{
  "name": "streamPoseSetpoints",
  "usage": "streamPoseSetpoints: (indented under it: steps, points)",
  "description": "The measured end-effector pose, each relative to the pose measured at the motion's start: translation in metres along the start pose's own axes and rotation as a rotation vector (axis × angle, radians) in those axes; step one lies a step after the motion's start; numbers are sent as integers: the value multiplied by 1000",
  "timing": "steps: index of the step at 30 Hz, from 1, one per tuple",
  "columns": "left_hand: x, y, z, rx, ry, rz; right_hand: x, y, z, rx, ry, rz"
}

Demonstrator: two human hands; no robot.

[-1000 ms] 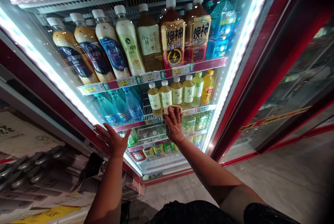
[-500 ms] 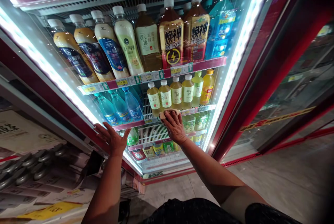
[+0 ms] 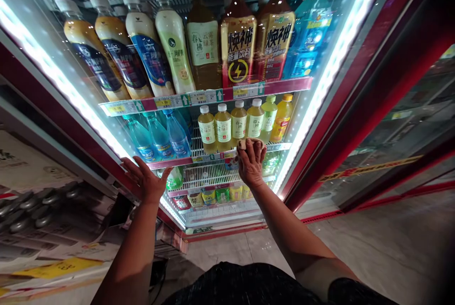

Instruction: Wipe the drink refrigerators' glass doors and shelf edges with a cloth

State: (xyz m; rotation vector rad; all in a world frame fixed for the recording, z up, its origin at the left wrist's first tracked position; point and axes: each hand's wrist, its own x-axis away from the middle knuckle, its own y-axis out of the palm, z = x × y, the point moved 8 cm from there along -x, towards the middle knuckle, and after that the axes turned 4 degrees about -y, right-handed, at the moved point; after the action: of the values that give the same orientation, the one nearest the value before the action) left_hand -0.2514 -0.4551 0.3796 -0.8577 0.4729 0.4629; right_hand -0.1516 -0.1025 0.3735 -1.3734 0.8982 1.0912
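My right hand (image 3: 252, 165) has its fingers over a folded beige cloth (image 3: 250, 143). It holds the cloth flat against the glass front of a lit drinks cooler, before the shelf of small green-tea bottles (image 3: 223, 130). Part of the cloth is hidden under the fingers. My left hand (image 3: 147, 179) is spread with nothing in it, by the cooler's left frame edge, below the blue bottles (image 3: 161, 139). Whether its fingertips touch the frame I cannot tell.
Large drink bottles (image 3: 202, 39) line the upper shelf behind a price strip (image 3: 209, 97). At left stand several grey cylindrical containers (image 3: 46, 219). A red-framed glass door (image 3: 355, 153) is to the right, above the grey tiled floor (image 3: 355, 253).
My right hand has slid the cloth to the right across the glass. My left hand stays spread near the left frame. The view has shifted slightly, with the bottles appearing larger.
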Motion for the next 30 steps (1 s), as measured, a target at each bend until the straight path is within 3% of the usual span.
streamPoseSetpoints:
  steps: [4,9,13,15,21,26,30]
  points:
    - [1,-1,2,5,-18,-4,-1,4,2,-47,93,1]
    - [3,-4,5,3,-6,3,12,5,1,-116,-44,-77]
    - [5,-2,4,22,-20,-6,14,-1,28,-111,94,-21]
    - [5,-2,4,26,-24,-12,13,0,30,-115,132,4]
    - [6,0,4,25,-21,-16,24,5,25,-77,-16,-89]
    - [6,1,2,16,8,6,19,-6,43,-85,87,17]
    - [7,-1,3,29,13,25,24,1,30,-97,-6,-86]
